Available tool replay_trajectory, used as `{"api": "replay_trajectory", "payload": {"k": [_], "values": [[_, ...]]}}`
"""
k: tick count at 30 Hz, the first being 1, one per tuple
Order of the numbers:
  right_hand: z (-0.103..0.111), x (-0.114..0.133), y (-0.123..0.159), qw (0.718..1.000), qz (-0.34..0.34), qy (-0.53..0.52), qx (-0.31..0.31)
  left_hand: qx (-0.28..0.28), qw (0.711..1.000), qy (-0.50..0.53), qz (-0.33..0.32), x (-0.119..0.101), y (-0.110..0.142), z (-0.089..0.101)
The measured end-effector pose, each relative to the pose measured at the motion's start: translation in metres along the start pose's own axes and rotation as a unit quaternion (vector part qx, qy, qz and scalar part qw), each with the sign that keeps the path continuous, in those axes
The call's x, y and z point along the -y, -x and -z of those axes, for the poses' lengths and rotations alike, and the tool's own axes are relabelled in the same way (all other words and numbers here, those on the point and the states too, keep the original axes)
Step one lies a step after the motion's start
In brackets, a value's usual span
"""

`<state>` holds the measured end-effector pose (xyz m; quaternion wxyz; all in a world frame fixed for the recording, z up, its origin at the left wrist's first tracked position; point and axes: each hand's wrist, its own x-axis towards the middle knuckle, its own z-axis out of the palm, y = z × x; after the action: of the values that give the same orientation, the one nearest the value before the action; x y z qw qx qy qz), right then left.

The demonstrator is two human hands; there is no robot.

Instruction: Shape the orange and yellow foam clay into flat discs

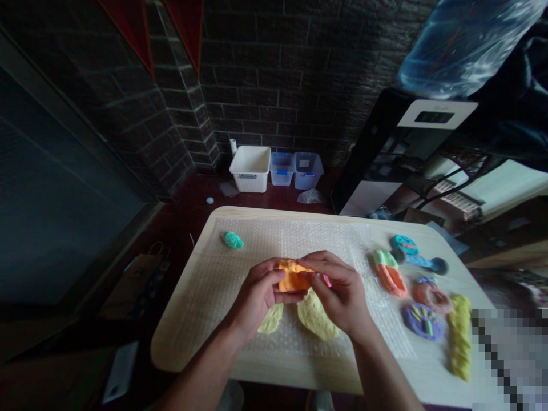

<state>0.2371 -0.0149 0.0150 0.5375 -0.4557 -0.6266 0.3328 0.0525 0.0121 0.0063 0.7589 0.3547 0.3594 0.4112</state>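
Observation:
Both my hands hold a flattened orange piece of clay [292,278] above the middle of a light wooden table [192,342]. My left hand [257,297] pinches its left edge with fingers curled. My right hand [340,294] grips its right side, fingers closed over the top. Under my hands lie two pale yellow clay pieces [314,317] on a sheet of bubble wrap [291,240]. A hint of pink clay shows behind my right thumb.
A teal clay lump [233,240] lies at the far left of the bubble wrap. Several coloured clay shapes [423,319] sit at the table's right. White and clear bins [274,168] stand on the floor by the brick wall. A water dispenser [428,114] stands at the right.

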Motion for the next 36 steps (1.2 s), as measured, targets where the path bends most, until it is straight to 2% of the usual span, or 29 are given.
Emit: {"api": "replay_trajectory", "payload": {"k": [2,4,9,13,17,19,21,26,36], "values": [[0.002,0.0,0.0,0.999,0.032,0.027,0.003,0.022,0.996,0.08,0.023,-0.003,0.001,0.0],[0.004,0.0,0.001,0.997,0.055,0.058,0.017,0.028,0.992,0.114,0.037,-0.004,0.001,0.0],[0.003,0.004,0.001,0.993,0.07,0.088,0.047,0.001,0.998,0.06,0.024,-0.004,0.001,-0.001],[0.002,0.004,0.0,0.998,0.04,0.022,0.042,-0.01,0.998,0.063,0.009,-0.006,0.003,-0.003],[0.001,-0.001,0.001,0.994,-0.083,-0.07,-0.022,0.012,0.999,0.049,-0.017,-0.007,0.003,-0.003],[0.0,-0.003,0.0,0.988,-0.14,-0.066,-0.012,0.015,0.999,0.018,-0.036,-0.004,0.003,-0.002],[-0.001,-0.003,0.0,0.986,-0.161,-0.043,0.023,0.007,0.998,-0.024,-0.055,-0.001,0.003,0.0],[-0.002,0.0,-0.002,0.989,-0.136,-0.004,0.063,-0.008,0.991,-0.097,-0.092,0.006,0.002,0.004],[-0.003,-0.006,0.0,0.993,-0.116,-0.013,0.027,0.022,0.979,-0.165,-0.115,0.003,0.003,0.003]]}}
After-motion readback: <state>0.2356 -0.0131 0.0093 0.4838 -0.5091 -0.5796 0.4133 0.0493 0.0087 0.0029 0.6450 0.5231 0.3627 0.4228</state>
